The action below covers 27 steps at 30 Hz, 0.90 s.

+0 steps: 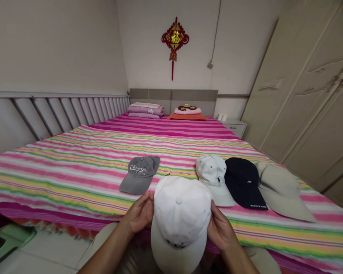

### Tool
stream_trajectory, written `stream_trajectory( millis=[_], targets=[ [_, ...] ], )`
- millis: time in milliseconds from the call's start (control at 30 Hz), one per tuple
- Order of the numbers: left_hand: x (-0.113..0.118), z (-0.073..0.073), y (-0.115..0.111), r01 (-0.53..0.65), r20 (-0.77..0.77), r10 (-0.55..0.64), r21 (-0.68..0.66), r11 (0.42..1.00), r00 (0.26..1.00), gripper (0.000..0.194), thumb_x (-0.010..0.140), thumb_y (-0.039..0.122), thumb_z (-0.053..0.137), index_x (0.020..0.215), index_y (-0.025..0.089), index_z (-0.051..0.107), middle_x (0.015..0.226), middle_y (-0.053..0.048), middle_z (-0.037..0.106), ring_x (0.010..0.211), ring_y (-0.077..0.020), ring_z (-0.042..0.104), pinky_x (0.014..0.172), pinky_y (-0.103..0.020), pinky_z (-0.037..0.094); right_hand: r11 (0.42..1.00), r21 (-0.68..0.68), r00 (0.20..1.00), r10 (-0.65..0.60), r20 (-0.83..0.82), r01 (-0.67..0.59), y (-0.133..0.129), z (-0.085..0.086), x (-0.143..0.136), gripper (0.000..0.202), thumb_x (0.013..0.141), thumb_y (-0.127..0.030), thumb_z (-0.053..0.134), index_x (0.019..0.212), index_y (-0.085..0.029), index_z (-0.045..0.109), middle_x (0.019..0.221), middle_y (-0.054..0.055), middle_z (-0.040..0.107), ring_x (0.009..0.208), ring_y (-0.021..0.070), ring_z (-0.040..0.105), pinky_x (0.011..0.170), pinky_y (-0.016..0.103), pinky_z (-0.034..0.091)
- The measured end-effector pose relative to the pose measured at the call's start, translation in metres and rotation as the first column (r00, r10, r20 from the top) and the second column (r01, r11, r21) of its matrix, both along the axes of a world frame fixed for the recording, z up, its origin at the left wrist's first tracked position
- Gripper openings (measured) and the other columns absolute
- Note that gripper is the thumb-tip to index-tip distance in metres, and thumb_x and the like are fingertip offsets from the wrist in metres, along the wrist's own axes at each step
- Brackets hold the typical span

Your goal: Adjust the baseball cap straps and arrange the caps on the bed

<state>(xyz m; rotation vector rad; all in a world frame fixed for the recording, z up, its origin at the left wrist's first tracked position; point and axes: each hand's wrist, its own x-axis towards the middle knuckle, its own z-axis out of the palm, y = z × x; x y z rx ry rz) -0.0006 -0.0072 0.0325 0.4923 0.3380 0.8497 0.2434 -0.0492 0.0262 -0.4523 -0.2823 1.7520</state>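
Observation:
A white cap (180,213) is held up at the bed's near edge, its brim toward me. My left hand (141,213) is closed on its left side, the fingertips partly hidden by the cap. On the right side, my right hand (221,226) grips the cap's edge. A grey cap (138,173) with white lettering lies on the striped sheet to the left. To the right lie a pale cap (213,173) with a small dark logo, a black cap (242,182) and a beige cap (282,188), side by side and touching or overlapping.
The bed (82,152) spreads out ahead, with folded purple bedding (145,110) and a pink and orange stack (187,112) by the headboard. A metal railing (74,114) runs along the left. Wardrobes (305,91) stand right; a green stool (14,239) is at lower left.

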Motion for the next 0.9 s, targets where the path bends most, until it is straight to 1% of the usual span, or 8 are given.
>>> stream_trajectory(
  millis=[200,300,367,467,567,733,800,900],
  targets=[
    [0.003,-0.039,-0.046,0.003,-0.024,-0.001,0.072,0.997,1.0,0.036,0.069,0.01,0.056,0.106,0.013,0.058,0.097,-0.011,0.065,0.095,-0.0241,0.058,0.085,-0.036,0.039,0.998,-0.047,0.999,-0.034,-0.016,0.033,0.014,-0.015,0.002,0.016,0.08,-0.024,0.053,0.09,-0.021,0.065,0.084,-0.001,0.071,0.089,0.0109,0.062,0.095,0.026,0.037],
    [0.011,-0.056,-0.061,-0.076,-0.089,0.077,0.018,0.997,0.993,0.039,0.068,0.005,0.055,0.106,0.014,0.058,0.096,-0.011,0.065,0.096,-0.0246,0.058,0.086,-0.036,0.04,0.994,-0.1,0.998,-0.055,-0.025,0.052,0.018,-0.023,0.0,0.019,0.082,-0.024,0.049,0.089,-0.02,0.065,0.079,0.0,0.071,0.087,0.0124,0.062,0.093,0.029,0.039],
    [0.012,-0.058,-0.062,-0.146,-0.126,0.146,0.01,0.989,0.981,0.038,0.068,0.006,0.056,0.105,0.014,0.058,0.096,-0.012,0.066,0.096,-0.0256,0.058,0.085,-0.037,0.04,0.988,-0.133,0.996,-0.08,-0.038,0.074,0.02,-0.028,0.001,0.019,0.083,-0.021,0.047,0.087,-0.019,0.065,0.078,0.001,0.071,0.083,0.0125,0.063,0.09,0.029,0.042],
    [0.006,-0.045,-0.048,-0.205,-0.156,0.212,0.057,0.977,0.965,0.039,0.066,0.008,0.06,0.104,0.012,0.059,0.094,-0.013,0.066,0.092,-0.0268,0.059,0.082,-0.038,0.043,0.992,-0.115,0.997,-0.06,-0.044,0.055,0.021,-0.036,0.006,0.014,0.079,-0.021,0.052,0.08,-0.02,0.065,0.081,0.001,0.071,0.08,0.0127,0.064,0.086,0.03,0.045],
    [-0.009,-0.017,-0.018,-0.23,-0.191,0.251,0.127,0.965,0.949,0.042,0.064,0.007,0.062,0.105,0.011,0.058,0.089,-0.013,0.067,0.084,-0.0252,0.062,0.078,-0.036,0.047,0.993,-0.117,0.999,-0.011,-0.036,0.007,0.02,-0.046,0.013,0.014,0.073,-0.027,0.059,0.082,-0.019,0.065,0.094,0.005,0.068,0.091,0.0166,0.061,0.083,0.033,0.045],
    [-0.044,0.031,0.051,-0.469,-0.216,0.508,0.208,0.858,0.834,0.043,0.066,0.002,0.055,0.108,0.01,0.055,0.082,-0.011,0.069,0.07,-0.0199,0.064,0.067,-0.029,0.052,0.987,-0.161,0.999,-0.009,-0.054,0.0,0.015,-0.061,0.021,0.024,0.07,-0.026,0.062,0.092,-0.018,0.063,0.103,0.006,0.065,0.096,0.0178,0.059,0.08,0.032,0.046],
    [-0.059,0.039,0.077,-0.575,-0.254,0.607,0.195,0.795,0.753,0.042,0.068,-0.001,0.049,0.109,0.008,0.054,0.079,-0.01,0.069,0.067,-0.0177,0.064,0.065,-0.026,0.052,0.988,-0.158,0.998,-0.01,-0.057,0.001,0.014,-0.064,0.021,0.024,0.069,-0.025,0.063,0.092,-0.018,0.063,0.102,0.005,0.066,0.094,0.0171,0.059,0.078,0.031,0.047],
    [-0.079,0.034,0.102,-0.652,-0.34,0.656,0.142,0.745,0.674,0.048,0.068,-0.006,0.043,0.113,0.009,0.05,0.067,-0.005,0.068,0.054,-0.0126,0.062,0.054,-0.019,0.052,0.988,-0.155,0.999,-0.017,-0.047,0.009,0.014,-0.066,0.021,0.023,0.069,-0.024,0.063,0.092,-0.019,0.063,0.101,0.005,0.066,0.092,0.0169,0.06,0.076,0.03,0.047]
  ],
)
